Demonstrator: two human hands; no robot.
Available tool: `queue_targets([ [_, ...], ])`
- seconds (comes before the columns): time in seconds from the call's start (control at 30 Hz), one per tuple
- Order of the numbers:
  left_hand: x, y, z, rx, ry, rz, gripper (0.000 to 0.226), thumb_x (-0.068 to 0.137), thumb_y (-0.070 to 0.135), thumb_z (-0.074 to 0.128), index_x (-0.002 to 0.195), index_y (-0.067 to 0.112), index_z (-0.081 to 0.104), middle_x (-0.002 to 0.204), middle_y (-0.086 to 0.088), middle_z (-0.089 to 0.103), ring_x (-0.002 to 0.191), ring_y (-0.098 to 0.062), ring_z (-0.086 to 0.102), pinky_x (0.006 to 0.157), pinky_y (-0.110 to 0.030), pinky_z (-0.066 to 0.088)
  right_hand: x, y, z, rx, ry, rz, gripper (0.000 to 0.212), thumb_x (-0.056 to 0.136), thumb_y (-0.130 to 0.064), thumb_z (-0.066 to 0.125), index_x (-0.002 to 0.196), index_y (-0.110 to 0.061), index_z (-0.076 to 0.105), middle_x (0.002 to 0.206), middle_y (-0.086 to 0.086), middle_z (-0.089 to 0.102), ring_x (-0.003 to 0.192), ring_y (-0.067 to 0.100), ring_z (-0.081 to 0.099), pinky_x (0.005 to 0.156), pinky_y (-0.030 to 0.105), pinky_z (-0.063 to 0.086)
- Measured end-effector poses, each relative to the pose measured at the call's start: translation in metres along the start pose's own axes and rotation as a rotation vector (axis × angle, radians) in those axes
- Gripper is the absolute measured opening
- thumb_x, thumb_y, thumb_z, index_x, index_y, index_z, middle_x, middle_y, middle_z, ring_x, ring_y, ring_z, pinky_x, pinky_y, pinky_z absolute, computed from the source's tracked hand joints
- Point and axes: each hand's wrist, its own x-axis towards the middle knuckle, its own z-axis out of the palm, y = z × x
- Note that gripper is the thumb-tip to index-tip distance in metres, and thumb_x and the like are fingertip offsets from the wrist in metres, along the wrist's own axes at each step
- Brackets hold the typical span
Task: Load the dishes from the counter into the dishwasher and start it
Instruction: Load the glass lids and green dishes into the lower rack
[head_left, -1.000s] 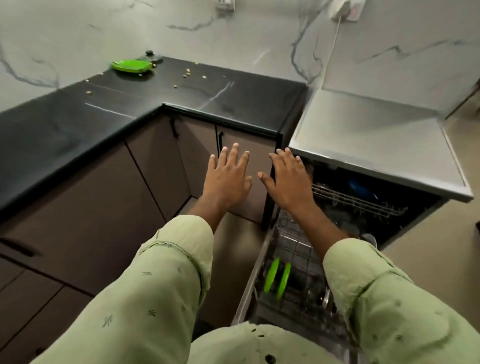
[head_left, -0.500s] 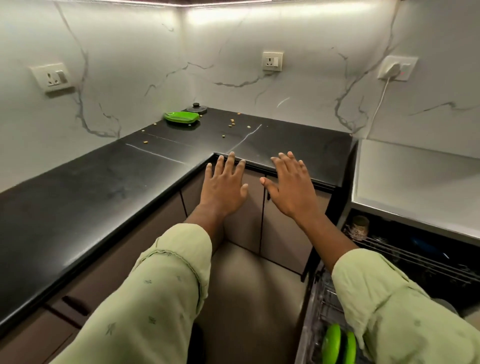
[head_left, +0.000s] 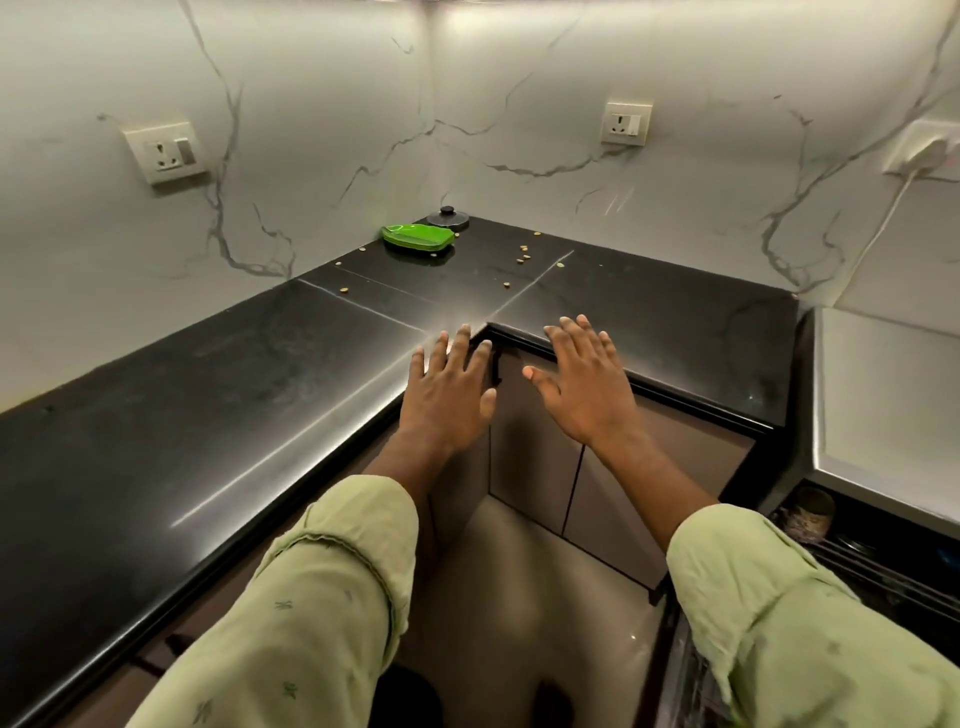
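One green dish (head_left: 418, 239), perhaps stacked, lies beyond left hand (head_left: 447, 402) and right hand (head_left: 589, 395), both spread empty.

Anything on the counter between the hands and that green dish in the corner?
Nothing visible blocks it. Between the left hand, right hand and green dish lies counter with only crumbs; the black lid sits behind the dish.

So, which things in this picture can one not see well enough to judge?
All in the head view:
- The dishwasher: cut off by the right edge and partly covered by the right sleeve, so how full its racks are is hidden.
- The green plates: far in the corner, too small to count.
- The black lid: behind the plates, too small to tell what it fits.
- The bits on the counter: too small to name.
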Motion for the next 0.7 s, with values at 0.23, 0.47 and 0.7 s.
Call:
queue_targets([
  [0.23, 0.077, -0.032, 0.014, 0.028, 0.001, -0.058, 0.067, 0.1, 0.044, 0.043, 0.157, 0.023, 0.017, 0.166, -0.01, 0.005, 0.153, -0.032, 0.004, 0.122, -0.052, 0.008, 0.078, 0.02, 0.032, 0.039, 0.013, -0.034, 0.063, 0.098, -0.052, 0.044, 0.149, -0.017, 0.034, 0.158, 0.008, 0.03, 0.15, 0.023, 0.014, 0.122, 0.041, 0.009],
  [0.47, 0.173, -0.033, 0.029, 0.01, 0.008, -0.109, 0.067, 0.1, 0.044, 0.045, 0.157, 0.024, 0.016, 0.166, -0.008, 0.005, 0.153, -0.03, 0.003, 0.122, -0.051, 0.007, 0.174, 0.064, 0.057, 0.054, 0.001, -0.106, 0.064, 0.098, -0.052, 0.044, 0.149, -0.014, 0.035, 0.158, 0.01, 0.03, 0.15, 0.024, 0.015, 0.122, 0.041, 0.009],
  [0.7, 0.229, -0.042, 0.064, 0.026, -0.054, -0.167, 0.068, 0.1, 0.046, 0.043, 0.158, 0.025, 0.013, 0.167, -0.008, 0.002, 0.153, -0.03, 0.001, 0.123, -0.051, 0.006, 0.24, 0.093, 0.101, 0.025, -0.085, -0.152, 0.07, 0.097, -0.055, 0.044, 0.153, -0.018, 0.028, 0.161, 0.01, 0.021, 0.151, 0.026, 0.01, 0.122, 0.045, 0.009],
])
